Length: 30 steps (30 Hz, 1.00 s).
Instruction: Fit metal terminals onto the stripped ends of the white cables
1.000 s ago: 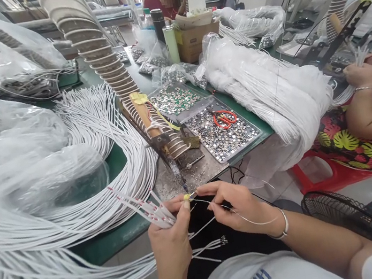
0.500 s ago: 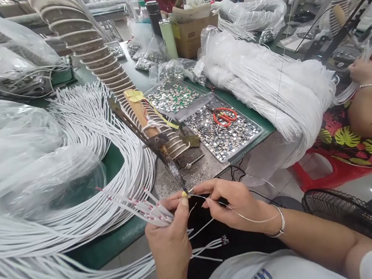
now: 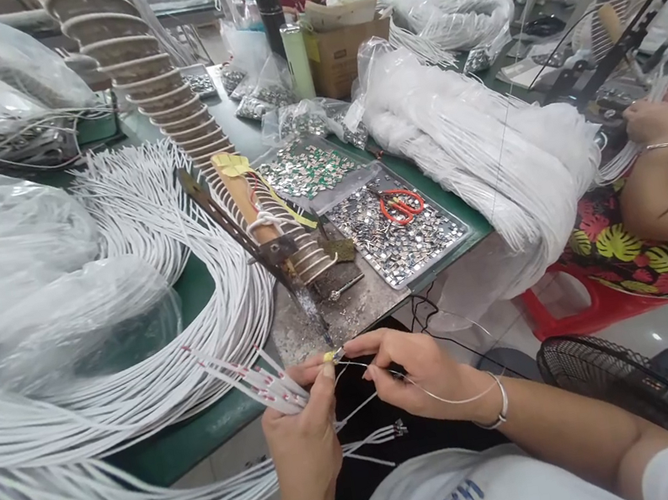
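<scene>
My left hand [image 3: 306, 442] is closed around a bunch of white cables [image 3: 277, 392] with reddish wire ends. Between its thumb and forefinger sits a small metal piece [image 3: 338, 354] with a yellow bit [image 3: 328, 358] at the thumb tip. My right hand [image 3: 414, 365] pinches a thin solder wire [image 3: 434, 391], which loops back over the wrist. Its forefinger reaches out to the metal piece. Just above the fingertips is the tip of a soldering iron [image 3: 310, 305], fixed on a wooden-handled stand. Whether the tip touches the piece is too small to tell.
A ribbed hose [image 3: 166, 90] rises behind the iron. A tray of small metal parts [image 3: 398, 248] holds orange-handled pliers [image 3: 402, 205]. White cable bundles [image 3: 474, 133] lie right, more cables [image 3: 232, 327] left. At the right, another person's hands [image 3: 658, 119] work near a fan [image 3: 626, 389].
The view has shifted a little. Both hands have dropped slightly from the iron's tip, with the metal piece and solder wire still in the fingers.
</scene>
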Tool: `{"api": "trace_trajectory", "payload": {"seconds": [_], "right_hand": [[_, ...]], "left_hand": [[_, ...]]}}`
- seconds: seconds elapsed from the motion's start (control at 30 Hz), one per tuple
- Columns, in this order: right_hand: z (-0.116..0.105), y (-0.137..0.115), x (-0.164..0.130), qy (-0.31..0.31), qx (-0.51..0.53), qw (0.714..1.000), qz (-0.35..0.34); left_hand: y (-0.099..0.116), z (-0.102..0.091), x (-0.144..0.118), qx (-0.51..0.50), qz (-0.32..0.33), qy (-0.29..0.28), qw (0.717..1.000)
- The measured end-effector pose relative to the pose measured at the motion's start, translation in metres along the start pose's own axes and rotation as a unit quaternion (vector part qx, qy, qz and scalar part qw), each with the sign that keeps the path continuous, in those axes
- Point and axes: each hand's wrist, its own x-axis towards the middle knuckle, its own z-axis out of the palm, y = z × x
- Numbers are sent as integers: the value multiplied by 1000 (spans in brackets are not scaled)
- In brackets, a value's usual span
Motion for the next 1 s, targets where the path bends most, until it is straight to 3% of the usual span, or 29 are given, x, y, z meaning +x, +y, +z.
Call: {"api": "trace_trajectory", "payload": {"seconds": [0.2,0.47,1.0], "right_hand": [[3,3,-5,-9,16,1000,0],[1,-1,4,17,32,999,-6],[1,-3,18,56,45,997,-10]], "left_hand": [[7,2,-5,-22,-47,2,999],[17,3,-5,-50,-62,-31,996],[31,15,0,-48,-22,-20,998]]}}
